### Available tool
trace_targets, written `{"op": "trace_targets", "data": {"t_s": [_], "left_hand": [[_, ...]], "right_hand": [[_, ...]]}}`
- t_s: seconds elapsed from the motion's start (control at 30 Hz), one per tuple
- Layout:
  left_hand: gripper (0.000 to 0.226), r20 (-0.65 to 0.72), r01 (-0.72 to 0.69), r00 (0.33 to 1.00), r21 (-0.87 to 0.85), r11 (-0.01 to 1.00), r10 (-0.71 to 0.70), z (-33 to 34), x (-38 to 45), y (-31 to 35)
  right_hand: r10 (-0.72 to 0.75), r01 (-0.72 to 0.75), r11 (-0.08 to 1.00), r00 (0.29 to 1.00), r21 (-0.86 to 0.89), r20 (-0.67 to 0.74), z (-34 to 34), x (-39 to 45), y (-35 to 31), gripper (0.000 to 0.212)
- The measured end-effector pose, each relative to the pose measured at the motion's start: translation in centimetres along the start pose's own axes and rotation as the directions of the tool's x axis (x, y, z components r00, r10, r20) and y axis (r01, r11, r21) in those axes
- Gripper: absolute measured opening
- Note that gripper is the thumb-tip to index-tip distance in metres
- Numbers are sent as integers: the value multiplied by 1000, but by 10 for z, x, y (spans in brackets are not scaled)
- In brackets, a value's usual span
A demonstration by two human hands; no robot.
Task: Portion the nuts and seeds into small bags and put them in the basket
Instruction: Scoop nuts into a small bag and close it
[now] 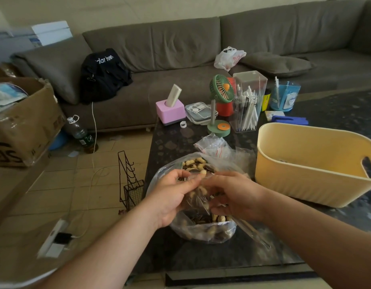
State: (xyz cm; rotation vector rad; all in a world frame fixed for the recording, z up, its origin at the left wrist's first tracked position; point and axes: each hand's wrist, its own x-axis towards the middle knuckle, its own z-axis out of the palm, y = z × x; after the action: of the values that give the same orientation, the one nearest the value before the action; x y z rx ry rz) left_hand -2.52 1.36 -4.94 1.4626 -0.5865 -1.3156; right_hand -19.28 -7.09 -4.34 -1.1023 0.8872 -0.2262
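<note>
Small clear bag (198, 197), part-filled with peanuts and dark seeds, held up between both hands directly over the large open bag of nuts and seeds (201, 226) on the near part of the dark desk (336, 113). Small bag's long axis runs roughly up and down, mouth toward the top, tilted slightly away from the camera. Left hand (172, 197) pinches its upper left edge between thumb and curled fingers; right hand (236, 197) grips its right side, fingers curled round the plastic. Exact state of the bag's mouth cannot be told; plastic is crumpled and partly behind the fingers. Large bag's middle is hidden by the hands; peanuts show at its far and near ends. Just beyond it, a heap of empty small bags (213, 146). To the right, close beside, yellow basket (305, 163), right end cut off by the frame edge; contents hard to make out. Farther back on the desk: green fan (222, 88), clear pen box (248, 101), pink holder (171, 110). Grey sofa (180, 51) behind, with black backpack (103, 74).
</note>
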Motion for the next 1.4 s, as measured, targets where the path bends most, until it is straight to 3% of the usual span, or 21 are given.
{"op": "trace_targets", "data": {"t_s": [0.23, 0.37, 0.47, 0.67, 0.77, 0.9, 1.1, 1.4], "left_hand": [[44, 9, 37, 999, -89, 995, -36, -5, 6, 0], [56, -14, -2, 1000, -63, 998, 1, -2, 6, -2], [64, -22, -52, 998, -3, 999, 52, -2, 6, -1], [33, -24, -90, 996, -28, 996, 89, 0, 7, -1], [30, 42, -40, 998, -73, 997, 44, 0, 7, 0], [26, 0, -51, 999, -108, 993, 52, 3, 7, 0], [22, -39, -14, 999, -129, 991, 9, 3, 8, 0], [12, -104, -28, 994, -116, 993, 16, 3, 11, -4]], "right_hand": [[-22, 19, 999, 994, -26, -111, 0, 6, -1, 11], [-27, 25, 999, 995, -23, -97, 0, 7, -1, 23], [-88, 84, 994, 994, -76, -61, -2, 6, -2, 20], [-275, 230, 950, 936, -209, -218, -5, 10, -2, 16], [-251, 227, 967, 932, -118, -262, -4, 8, -2, 20], [-204, 212, 977, 963, 27, -176, -2, 9, -1, 29], [-169, 176, 983, 976, 42, -134, -2, 12, 1, 18], [-12, 16, 999, 992, 33, -126, -2, 13, 2, 29]]}}
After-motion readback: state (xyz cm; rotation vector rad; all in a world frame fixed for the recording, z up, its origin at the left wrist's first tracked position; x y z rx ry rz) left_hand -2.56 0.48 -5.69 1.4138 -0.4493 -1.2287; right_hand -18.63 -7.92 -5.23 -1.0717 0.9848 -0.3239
